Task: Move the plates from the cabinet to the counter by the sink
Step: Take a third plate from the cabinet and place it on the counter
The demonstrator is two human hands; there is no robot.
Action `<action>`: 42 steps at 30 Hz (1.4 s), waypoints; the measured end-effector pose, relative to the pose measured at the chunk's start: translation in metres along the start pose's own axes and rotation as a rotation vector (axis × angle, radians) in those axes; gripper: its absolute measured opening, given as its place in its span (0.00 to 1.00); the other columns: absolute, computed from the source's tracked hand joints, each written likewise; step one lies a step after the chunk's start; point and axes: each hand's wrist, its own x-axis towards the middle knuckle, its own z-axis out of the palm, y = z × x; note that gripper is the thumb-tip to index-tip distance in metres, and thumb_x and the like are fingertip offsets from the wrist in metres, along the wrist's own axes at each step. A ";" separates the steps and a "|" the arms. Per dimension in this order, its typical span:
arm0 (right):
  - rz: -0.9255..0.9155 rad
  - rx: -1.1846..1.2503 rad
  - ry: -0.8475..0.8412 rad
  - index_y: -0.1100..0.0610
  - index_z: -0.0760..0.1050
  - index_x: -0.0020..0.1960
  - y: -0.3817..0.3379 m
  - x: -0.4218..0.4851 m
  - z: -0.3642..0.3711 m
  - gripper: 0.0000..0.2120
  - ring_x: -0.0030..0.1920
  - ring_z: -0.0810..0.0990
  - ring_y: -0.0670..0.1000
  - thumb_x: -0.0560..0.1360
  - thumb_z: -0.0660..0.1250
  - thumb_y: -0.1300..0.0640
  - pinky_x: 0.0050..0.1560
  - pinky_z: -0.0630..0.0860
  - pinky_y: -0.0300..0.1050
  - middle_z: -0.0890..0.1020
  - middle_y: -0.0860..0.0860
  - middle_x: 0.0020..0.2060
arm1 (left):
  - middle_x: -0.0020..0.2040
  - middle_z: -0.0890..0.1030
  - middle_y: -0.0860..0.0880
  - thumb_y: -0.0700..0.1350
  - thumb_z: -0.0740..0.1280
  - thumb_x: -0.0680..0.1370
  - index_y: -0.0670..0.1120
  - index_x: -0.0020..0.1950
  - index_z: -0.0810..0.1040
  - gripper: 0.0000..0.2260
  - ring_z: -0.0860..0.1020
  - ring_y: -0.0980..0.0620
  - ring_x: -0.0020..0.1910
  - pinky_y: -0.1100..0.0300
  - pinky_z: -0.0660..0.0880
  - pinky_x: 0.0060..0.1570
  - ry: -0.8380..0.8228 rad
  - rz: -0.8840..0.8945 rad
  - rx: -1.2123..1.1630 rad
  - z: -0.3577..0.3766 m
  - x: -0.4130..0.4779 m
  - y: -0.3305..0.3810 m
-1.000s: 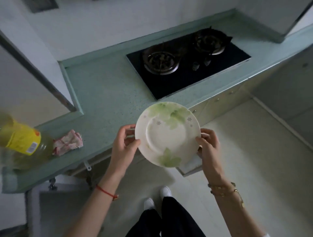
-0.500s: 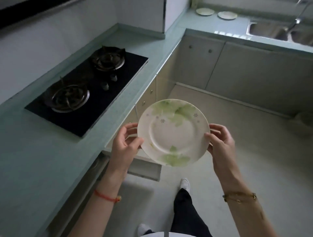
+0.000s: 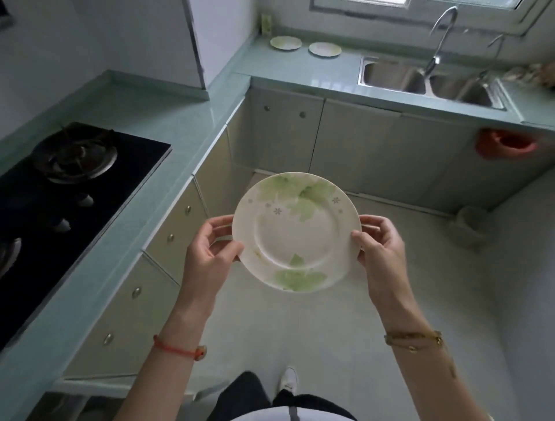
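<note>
Over open floor (image 3: 345,324), hands (image 3: 207,261) (image 3: 383,255) grip the plate (image 3: 295,231) by opposite edges

Three plates show, one held plate (image 3: 295,231) and two plates (image 3: 285,42) (image 3: 325,49) on the worktop (image 3: 300,67) by its far edge, plus two sink basins (image 3: 393,75) (image 3: 464,88) and two burners (image 3: 79,156) (image 3: 8,254).

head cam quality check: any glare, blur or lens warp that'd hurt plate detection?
Head view: dim, cool light from the window at top; mild glare on the counter beside the sink; held plate, left hand and right hand are sharp; the two far plates are small and soft; counter edges bow from wide-angle warp; hob is near black, little detail.
</note>
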 end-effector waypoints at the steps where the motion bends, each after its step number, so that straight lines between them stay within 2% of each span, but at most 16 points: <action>1: 0.002 -0.003 0.004 0.56 0.77 0.51 -0.003 0.013 0.000 0.09 0.42 0.78 0.51 0.74 0.64 0.66 0.40 0.74 0.47 0.81 0.53 0.45 | 0.53 0.84 0.48 0.33 0.67 0.71 0.50 0.55 0.80 0.17 0.82 0.53 0.51 0.64 0.80 0.42 -0.008 0.000 0.005 0.008 0.011 0.001; 7: 0.005 0.006 0.057 0.55 0.77 0.50 -0.015 0.096 0.011 0.10 0.43 0.78 0.51 0.74 0.64 0.67 0.43 0.75 0.49 0.81 0.53 0.44 | 0.51 0.84 0.52 0.30 0.66 0.74 0.51 0.55 0.80 0.17 0.82 0.59 0.48 0.66 0.79 0.41 -0.050 -0.011 0.034 0.049 0.095 0.007; 14: 0.004 0.001 0.135 0.56 0.77 0.52 -0.029 0.214 0.048 0.10 0.43 0.79 0.49 0.73 0.65 0.66 0.40 0.75 0.43 0.82 0.52 0.45 | 0.53 0.84 0.49 0.31 0.67 0.74 0.49 0.57 0.80 0.17 0.81 0.54 0.54 0.59 0.81 0.49 -0.094 -0.009 0.058 0.092 0.229 0.018; 17: -0.008 0.009 0.162 0.56 0.77 0.52 -0.045 0.270 0.074 0.10 0.43 0.79 0.49 0.73 0.65 0.65 0.40 0.76 0.43 0.82 0.52 0.45 | 0.52 0.84 0.49 0.31 0.67 0.74 0.48 0.57 0.80 0.17 0.82 0.57 0.51 0.60 0.81 0.48 -0.123 0.007 0.068 0.108 0.297 0.034; 21: -0.017 0.042 0.185 0.54 0.77 0.50 -0.067 0.340 0.110 0.09 0.45 0.80 0.51 0.73 0.65 0.65 0.45 0.77 0.48 0.83 0.54 0.47 | 0.49 0.84 0.51 0.30 0.67 0.74 0.48 0.57 0.80 0.16 0.82 0.60 0.46 0.61 0.82 0.46 -0.147 0.030 0.078 0.126 0.384 0.055; 25: -0.022 0.060 0.218 0.55 0.77 0.50 -0.083 0.399 0.140 0.09 0.42 0.79 0.49 0.73 0.64 0.66 0.40 0.76 0.42 0.82 0.52 0.44 | 0.50 0.85 0.51 0.30 0.67 0.74 0.47 0.57 0.80 0.16 0.82 0.62 0.47 0.55 0.81 0.52 -0.166 0.024 0.096 0.143 0.454 0.067; 34: -0.005 0.026 0.209 0.56 0.78 0.51 -0.095 0.565 0.196 0.10 0.43 0.79 0.48 0.73 0.65 0.66 0.40 0.75 0.39 0.82 0.52 0.45 | 0.53 0.84 0.49 0.31 0.68 0.74 0.48 0.58 0.79 0.17 0.82 0.53 0.54 0.52 0.81 0.55 -0.135 -0.032 0.114 0.188 0.616 0.063; 42: 0.030 -0.060 0.065 0.54 0.77 0.52 -0.120 0.747 0.245 0.11 0.47 0.81 0.51 0.72 0.65 0.64 0.46 0.77 0.43 0.83 0.52 0.47 | 0.51 0.84 0.53 0.31 0.69 0.73 0.51 0.57 0.80 0.18 0.83 0.58 0.50 0.64 0.81 0.42 -0.041 -0.020 0.111 0.242 0.774 0.064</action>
